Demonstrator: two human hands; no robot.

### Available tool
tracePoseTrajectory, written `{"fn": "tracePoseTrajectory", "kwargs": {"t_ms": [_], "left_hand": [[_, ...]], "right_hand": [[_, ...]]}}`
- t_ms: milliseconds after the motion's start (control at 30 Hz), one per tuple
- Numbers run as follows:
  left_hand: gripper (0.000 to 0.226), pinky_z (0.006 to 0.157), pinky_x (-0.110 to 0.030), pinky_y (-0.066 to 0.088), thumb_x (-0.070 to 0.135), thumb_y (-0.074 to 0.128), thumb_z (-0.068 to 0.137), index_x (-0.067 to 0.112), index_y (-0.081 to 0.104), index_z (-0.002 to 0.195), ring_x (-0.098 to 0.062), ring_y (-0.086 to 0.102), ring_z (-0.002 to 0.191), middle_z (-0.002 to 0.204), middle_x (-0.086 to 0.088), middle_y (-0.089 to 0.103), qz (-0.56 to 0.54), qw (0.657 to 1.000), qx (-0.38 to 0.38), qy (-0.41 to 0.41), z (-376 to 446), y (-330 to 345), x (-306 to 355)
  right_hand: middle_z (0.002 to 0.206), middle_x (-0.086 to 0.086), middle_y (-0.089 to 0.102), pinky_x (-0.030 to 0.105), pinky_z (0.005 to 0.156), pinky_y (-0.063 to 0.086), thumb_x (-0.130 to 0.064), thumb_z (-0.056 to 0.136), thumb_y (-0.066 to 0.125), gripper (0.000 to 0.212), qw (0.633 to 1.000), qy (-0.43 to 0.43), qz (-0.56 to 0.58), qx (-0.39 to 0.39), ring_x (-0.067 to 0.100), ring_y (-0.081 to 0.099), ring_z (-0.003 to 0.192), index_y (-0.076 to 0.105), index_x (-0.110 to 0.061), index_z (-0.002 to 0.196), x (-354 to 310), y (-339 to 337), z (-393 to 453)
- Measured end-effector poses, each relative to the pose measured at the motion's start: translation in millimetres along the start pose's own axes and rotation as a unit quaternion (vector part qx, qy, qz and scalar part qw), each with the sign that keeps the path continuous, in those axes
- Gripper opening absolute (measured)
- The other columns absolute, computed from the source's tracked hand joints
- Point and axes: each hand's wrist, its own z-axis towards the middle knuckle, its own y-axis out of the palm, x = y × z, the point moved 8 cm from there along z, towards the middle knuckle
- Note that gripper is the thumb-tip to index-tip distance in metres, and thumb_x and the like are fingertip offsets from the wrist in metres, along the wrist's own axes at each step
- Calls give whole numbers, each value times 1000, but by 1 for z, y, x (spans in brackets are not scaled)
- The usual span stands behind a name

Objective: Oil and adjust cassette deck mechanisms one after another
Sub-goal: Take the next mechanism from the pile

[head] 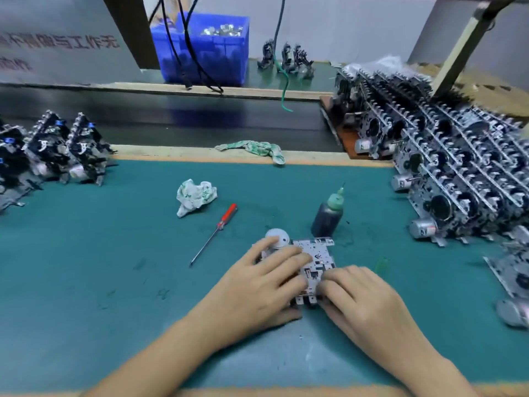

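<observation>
A cassette deck mechanism (317, 257) lies flat on the green mat (114, 253), metal plate side up, its white round motor at the upper left. My left hand (257, 287) lies over its left half, fingers spread across the plate and thumb under the near edge. My right hand (360, 299) grips its near right corner with curled fingers. A dark oil bottle (327, 214) with a green nozzle stands just behind the mechanism. A red-handled screwdriver (216, 232) lies on the mat to the left.
A large stack of mechanisms (446, 167) fills the right side. Several more mechanisms (51, 150) stand at the far left. A crumpled cloth (194, 196) lies on the mat, another cloth (254, 149) on the back edge. A blue bin (206, 50) stands behind.
</observation>
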Motion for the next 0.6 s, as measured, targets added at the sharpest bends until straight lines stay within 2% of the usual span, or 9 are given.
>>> {"fn": "tracePoseTrajectory", "kwargs": {"t_ms": [100, 200, 267, 333, 433, 600], "left_hand": [[73, 109, -36, 27, 65, 68, 69, 25, 44, 126, -17, 35, 132, 142, -3, 42, -152, 978, -48, -137, -15, 9, -30], [101, 114, -26, 19, 71, 72, 58, 43, 20, 140, -7, 20, 141, 150, 14, 18, -278, 926, -93, -237, -29, 23, -46], [105, 113, -21, 20, 69, 73, 59, 48, 12, 141, 1, 20, 139, 148, 26, 17, -308, 914, -95, -245, -30, 26, -47], [103, 112, -19, 22, 65, 74, 61, 42, 15, 142, 3, 25, 136, 145, 30, 20, -312, 914, -85, -244, -29, 24, -47], [100, 110, -13, 19, 58, 79, 60, 43, 21, 140, 6, 25, 135, 144, 33, 21, -336, 904, -79, -253, -30, 23, -47], [100, 107, -7, 19, 50, 85, 57, 53, 25, 136, 7, 25, 135, 141, 39, 24, -380, 880, -84, -272, -35, 22, -53]], "right_hand": [[94, 0, 66, 25, 78, 44, -28, 86, 59, 19, 999, 11, 52, 0, 18, 60, 82, 69, -13, 92, 4, 1, -7], [102, 0, 62, 26, 80, 46, -32, 88, 57, 20, 991, 63, 107, 50, 17, 58, 89, 60, -19, 103, 12, -5, -10], [103, -2, 56, 23, 80, 45, -30, 90, 54, 19, 980, 113, 138, 90, 16, 55, 89, 59, -16, 103, 22, -9, -12], [99, 0, 58, 19, 83, 41, -31, 89, 54, 23, 971, 156, 155, 97, 16, 53, 89, 60, -13, 101, 31, -8, -13], [99, 0, 58, 16, 86, 37, -37, 85, 57, 32, 966, 189, 164, 61, 13, 50, 92, 62, -11, 103, 36, 0, -15], [101, -4, 57, 22, 80, 41, -43, 85, 56, 34, 965, 172, 200, -3, 9, 50, 94, 62, -15, 103, 25, 10, -11]]}}
